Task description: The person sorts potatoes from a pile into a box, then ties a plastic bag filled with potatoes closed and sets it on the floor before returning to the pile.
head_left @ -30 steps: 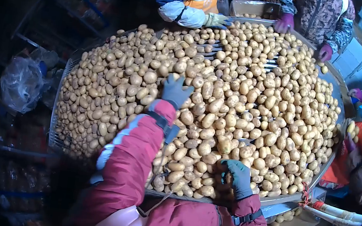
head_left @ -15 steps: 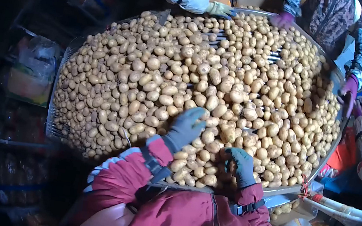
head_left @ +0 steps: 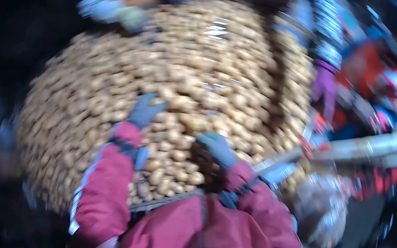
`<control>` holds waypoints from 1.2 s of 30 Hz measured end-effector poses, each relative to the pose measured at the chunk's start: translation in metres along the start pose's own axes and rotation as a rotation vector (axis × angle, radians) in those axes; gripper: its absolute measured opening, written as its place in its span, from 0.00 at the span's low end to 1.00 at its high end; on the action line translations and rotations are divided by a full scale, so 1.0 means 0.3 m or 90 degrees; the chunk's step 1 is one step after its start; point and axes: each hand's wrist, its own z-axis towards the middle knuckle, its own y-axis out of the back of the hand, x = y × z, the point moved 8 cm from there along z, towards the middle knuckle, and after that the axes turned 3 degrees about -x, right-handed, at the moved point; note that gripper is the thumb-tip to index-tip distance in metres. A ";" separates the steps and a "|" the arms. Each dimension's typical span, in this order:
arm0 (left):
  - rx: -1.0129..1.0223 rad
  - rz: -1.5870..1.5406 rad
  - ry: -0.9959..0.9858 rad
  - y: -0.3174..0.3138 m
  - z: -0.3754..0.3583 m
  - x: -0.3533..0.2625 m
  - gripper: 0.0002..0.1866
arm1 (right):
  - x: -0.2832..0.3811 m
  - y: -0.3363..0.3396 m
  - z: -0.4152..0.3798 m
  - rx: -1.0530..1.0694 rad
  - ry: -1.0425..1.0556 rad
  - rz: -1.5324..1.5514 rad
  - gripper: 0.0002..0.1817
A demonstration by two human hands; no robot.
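A broad heap of potatoes [head_left: 94, 81] spreads in front of me, blurred by motion. My left hand [head_left: 146, 110], in a grey-blue glove, rests on the potatoes near the middle of the heap; its fingers are smeared, and whether it holds a potato is unclear. To its right and slightly lower, my right hand [head_left: 217, 148], in a similar glove, reaches over the potatoes close to my body. Its fingers bend down toward a dark shadow, and what is under them is hidden.
Across the heap, a person's gloved hand [head_left: 131, 18] touches the far edge. Another person's purple-gloved hand [head_left: 325, 87] hangs at the right side. A pale pipe [head_left: 369, 145] juts out at right, above a clear plastic bag [head_left: 322, 208].
The whole view has swung, so the heap and both my hands appear further left. The purple-gloved hand at the right now hangs downward, and the picture is much more blurred.
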 end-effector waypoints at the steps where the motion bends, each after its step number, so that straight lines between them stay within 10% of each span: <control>1: -0.009 -0.036 -0.033 -0.011 -0.007 -0.004 0.35 | 0.037 0.007 -0.031 -0.006 -0.231 0.147 0.12; 2: 0.002 0.005 -0.001 -0.002 -0.009 0.000 0.33 | 0.028 -0.012 0.008 -0.021 0.107 -0.107 0.12; 3: -0.032 -0.026 -0.061 0.008 -0.014 0.000 0.29 | -0.023 -0.036 -0.002 -0.025 -0.032 0.135 0.10; 5: -0.064 0.025 -0.078 0.007 0.029 0.053 0.24 | 0.179 0.028 -0.092 -0.121 0.223 -0.177 0.09; 8: -0.037 -0.053 -0.099 -0.028 0.143 0.178 0.19 | 0.191 0.074 -0.231 -0.200 0.249 -0.097 0.08; 12: -0.138 0.070 -0.243 -0.039 0.104 -0.031 0.15 | 0.007 0.125 -0.562 -0.269 -0.242 0.523 0.12; 14: -0.099 -0.136 -0.316 -0.116 0.021 -0.170 0.21 | -0.055 0.168 -0.766 -0.368 -0.101 0.286 0.12; 18: 0.166 -0.220 -0.392 -0.353 -0.228 -0.478 0.26 | -0.185 0.260 -1.264 -0.662 -0.254 0.573 0.12; 22: 0.345 -0.266 -0.433 -0.545 -0.449 -0.726 0.30 | -0.154 0.392 -1.678 -0.938 -0.273 0.392 0.16; 30: 0.479 -0.320 -0.570 -0.933 -0.793 -1.352 0.45 | -0.188 0.196 -1.864 -0.972 -0.188 0.446 0.18; 36: 0.715 -0.488 -0.253 -1.138 -1.039 -1.691 0.34 | -0.311 -0.010 -1.970 -0.957 -0.186 0.618 0.18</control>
